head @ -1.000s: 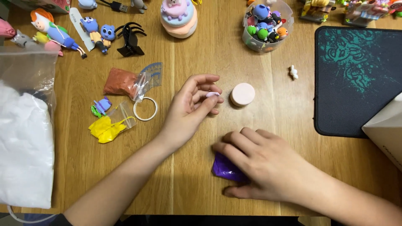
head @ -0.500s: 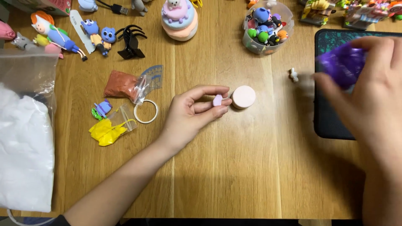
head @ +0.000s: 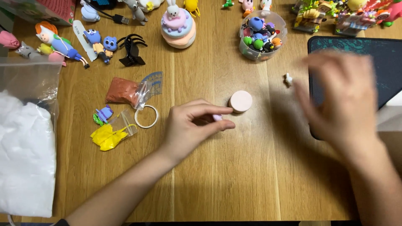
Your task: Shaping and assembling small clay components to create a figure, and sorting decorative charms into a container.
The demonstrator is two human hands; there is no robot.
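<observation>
Black hair claw (head: 132, 51), white stuffing bag (head: 25, 155)

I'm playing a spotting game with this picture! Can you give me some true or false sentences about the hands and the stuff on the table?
1. The left hand pinches a tiny pale lilac clay piece. True.
2. The round pink clay disc lies inside the clear round plastic tub of small figures. False: it lies on the wooden table, beside the left hand's fingertips.
3. The right hand is blurred, over the dark patterned mat. True.
4. The yellow clay in a clear bag lies right of the disc. False: it lies left.
</observation>
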